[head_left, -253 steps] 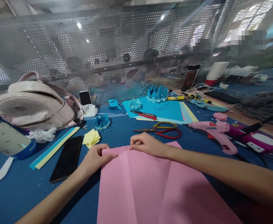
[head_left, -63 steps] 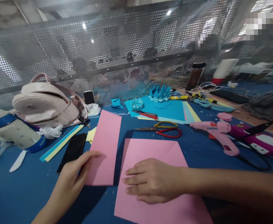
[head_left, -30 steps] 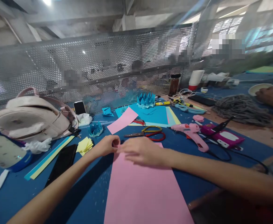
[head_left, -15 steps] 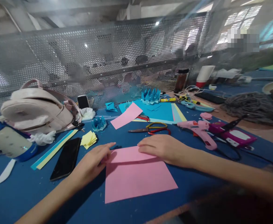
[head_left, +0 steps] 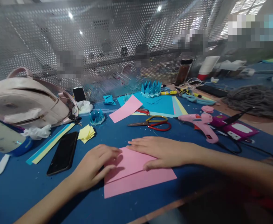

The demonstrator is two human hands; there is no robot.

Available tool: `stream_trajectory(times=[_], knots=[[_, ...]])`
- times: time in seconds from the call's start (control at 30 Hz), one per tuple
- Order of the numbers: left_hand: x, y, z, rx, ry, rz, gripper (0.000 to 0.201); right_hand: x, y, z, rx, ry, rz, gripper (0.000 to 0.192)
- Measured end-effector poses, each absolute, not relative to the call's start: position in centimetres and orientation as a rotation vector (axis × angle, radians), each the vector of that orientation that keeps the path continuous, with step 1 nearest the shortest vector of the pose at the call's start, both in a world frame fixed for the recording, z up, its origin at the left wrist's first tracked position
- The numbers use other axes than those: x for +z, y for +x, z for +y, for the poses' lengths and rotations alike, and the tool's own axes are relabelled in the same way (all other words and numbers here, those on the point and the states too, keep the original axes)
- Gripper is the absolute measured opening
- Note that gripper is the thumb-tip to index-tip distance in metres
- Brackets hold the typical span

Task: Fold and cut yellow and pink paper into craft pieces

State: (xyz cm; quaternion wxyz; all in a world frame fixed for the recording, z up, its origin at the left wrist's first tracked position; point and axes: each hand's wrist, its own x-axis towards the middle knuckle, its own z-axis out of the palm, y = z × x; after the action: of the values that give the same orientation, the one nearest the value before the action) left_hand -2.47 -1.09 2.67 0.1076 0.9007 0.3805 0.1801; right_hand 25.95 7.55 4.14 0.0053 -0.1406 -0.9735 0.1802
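A sheet of pink paper [head_left: 136, 185] lies on the blue table in front of me, its far part folded over toward me as a wide flap. A strip of the lower layer shows along the near side. My right hand [head_left: 158, 152] lies flat on the right part of the flap, fingers stretched to the left along the far fold, thumb apart. My left hand [head_left: 97, 166] is at the left edge of the paper, fingers loosely bent and thumb spread, with nothing gripped between them. Beyond the paper lie scissors [head_left: 148, 123] with yellow and red handles.
A black phone [head_left: 63, 153], yellow paper pieces [head_left: 87, 133] and a backpack [head_left: 31, 96] are to the left. Blue folded paper [head_left: 151, 89] and a pink strip [head_left: 125, 109] lie farther back. On the right are a pink glue gun [head_left: 200, 123] with its cord and a purple box [head_left: 235, 127].
The flap has come farther down toward me and covers more of the sheet. My right hand has flattened onto it. My left fingers have bent inward. The view has tilted slightly down.
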Motion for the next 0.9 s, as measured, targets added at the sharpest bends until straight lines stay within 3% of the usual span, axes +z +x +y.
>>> stream_trajectory(times=[0.17,0.4,0.9], knots=[[1.6,-0.1,0.7,0.537,2.707,1.264,0.028,3.9,25.3,8.0,0.617,-0.429,-3.017,0.061],[-0.3,0.3,0.4,0.385,2.733,1.236,0.050,1.3,25.6,9.1,0.517,-0.292,-3.006,0.063],[-1.9,-0.6,-0.2,0.609,2.891,1.093,0.040,0.4,25.4,10.2,0.436,-0.109,-2.983,0.050]])
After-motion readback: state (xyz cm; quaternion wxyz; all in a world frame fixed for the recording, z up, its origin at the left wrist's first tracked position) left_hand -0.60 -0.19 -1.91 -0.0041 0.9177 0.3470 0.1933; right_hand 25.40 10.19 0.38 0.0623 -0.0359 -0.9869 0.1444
